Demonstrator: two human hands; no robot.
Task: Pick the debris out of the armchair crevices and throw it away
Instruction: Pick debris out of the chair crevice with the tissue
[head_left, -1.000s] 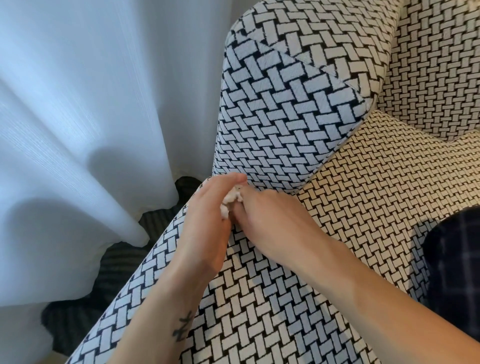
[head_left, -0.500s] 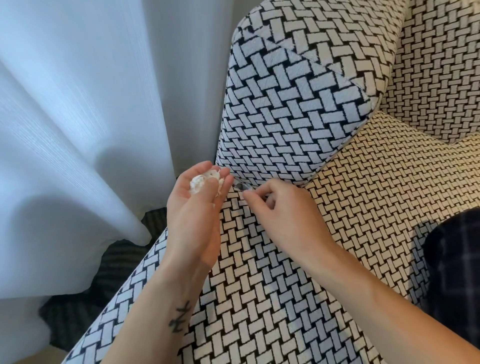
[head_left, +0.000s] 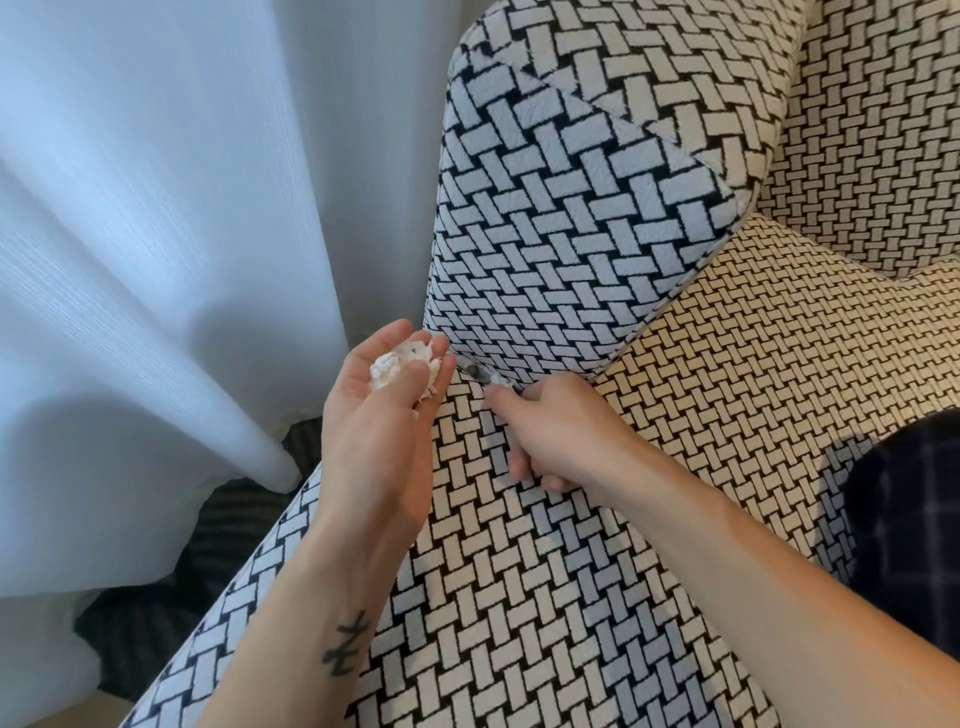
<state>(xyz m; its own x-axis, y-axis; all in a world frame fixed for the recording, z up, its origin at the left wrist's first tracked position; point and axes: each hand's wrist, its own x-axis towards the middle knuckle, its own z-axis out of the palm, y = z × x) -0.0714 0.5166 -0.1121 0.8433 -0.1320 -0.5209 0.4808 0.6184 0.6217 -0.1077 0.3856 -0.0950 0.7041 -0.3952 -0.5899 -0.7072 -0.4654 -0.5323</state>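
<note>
The left hand (head_left: 384, 415) is cupping a wad of crumpled white paper (head_left: 400, 364) in the middle of the frame, its fingers curling loosely round it, just beside the armrest (head_left: 571, 234) of the armchair (head_left: 857, 130). The right hand (head_left: 561, 431) is resting knuckles-up on the seat (head_left: 519, 597), index finger (head_left: 501, 402) stretching toward the crevice (head_left: 649, 319) between armrest and seat, the other fingers tucking under; whether it is gripping anything I cannot tell. 2 bits of debris are lying in that crevice, just off the fingertip: a small dark round piece (head_left: 474, 371) and a white scrap (head_left: 497, 379). A white curtain (head_left: 156, 234) is hanging at the left of the frame, and a dark checked cloth (head_left: 914, 519) is lying at the right edge.
</note>
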